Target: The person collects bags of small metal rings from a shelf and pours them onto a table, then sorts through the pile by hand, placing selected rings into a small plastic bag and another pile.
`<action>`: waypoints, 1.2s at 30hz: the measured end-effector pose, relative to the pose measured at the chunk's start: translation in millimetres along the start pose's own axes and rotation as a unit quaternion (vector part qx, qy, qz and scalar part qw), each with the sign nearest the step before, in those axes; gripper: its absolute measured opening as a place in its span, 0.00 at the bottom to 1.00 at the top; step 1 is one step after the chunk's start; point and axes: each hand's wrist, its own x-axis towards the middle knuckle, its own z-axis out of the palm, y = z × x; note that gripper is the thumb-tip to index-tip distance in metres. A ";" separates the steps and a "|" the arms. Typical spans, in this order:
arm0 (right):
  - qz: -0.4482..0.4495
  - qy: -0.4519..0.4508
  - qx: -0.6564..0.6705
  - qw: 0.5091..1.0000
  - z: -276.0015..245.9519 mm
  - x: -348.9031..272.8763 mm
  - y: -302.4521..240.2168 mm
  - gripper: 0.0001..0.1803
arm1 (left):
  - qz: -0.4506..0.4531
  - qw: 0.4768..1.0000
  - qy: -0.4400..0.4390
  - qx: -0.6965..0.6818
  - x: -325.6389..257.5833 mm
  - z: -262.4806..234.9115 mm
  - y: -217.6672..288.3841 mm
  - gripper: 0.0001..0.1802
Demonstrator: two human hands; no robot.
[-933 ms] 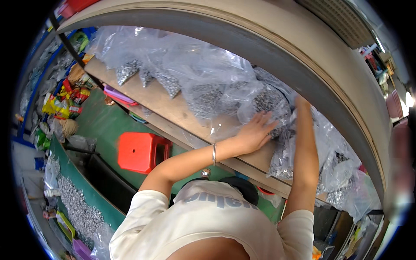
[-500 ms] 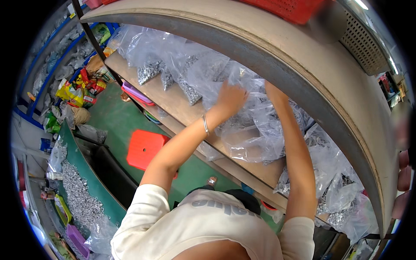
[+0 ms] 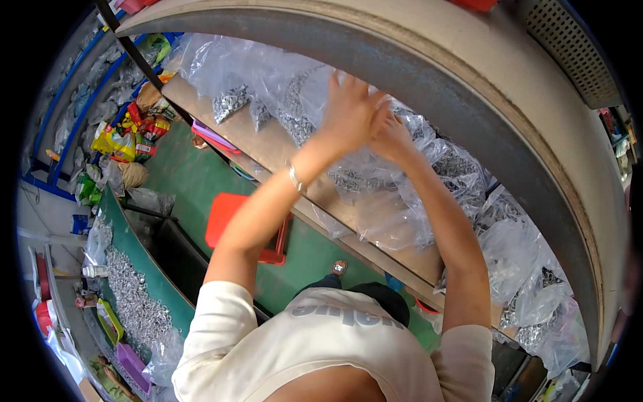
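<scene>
Hands blurry, grip unclr; perf. bskt cut off.

Bags clear; parts silver-grey; stool red; floor green.

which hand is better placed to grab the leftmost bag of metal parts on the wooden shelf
Left, most likely: the left hand is nearer that bag, while the right hand is to its right and would probably have to reach past it.

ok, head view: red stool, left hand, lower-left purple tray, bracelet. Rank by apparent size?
1. Red stool and left hand: too close to rank; forearm partly hides the stool
2. Purple tray
3. Bracelet
</scene>
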 end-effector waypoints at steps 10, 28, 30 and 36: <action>0.025 -0.029 0.049 0.998 -32.8 -2.1 -25.7 0.22 | -0.091 0.979 -0.101 0.153 -50.9 40.7 -123.7 0.10; -0.209 -0.066 0.024 0.975 0.3 130.4 -104.2 0.23 | 0.046 0.948 0.259 -0.178 -48.6 -71.3 -43.6 0.10; -0.214 -0.090 0.077 0.970 -6.1 113.8 -101.2 0.25 | -0.029 0.959 0.264 -0.097 -18.5 -72.7 -89.3 0.11; -0.232 -0.098 0.022 0.968 -20.6 112.9 -126.2 0.27 | -0.216 0.907 -0.127 0.337 -6.8 -53.8 -242.3 0.27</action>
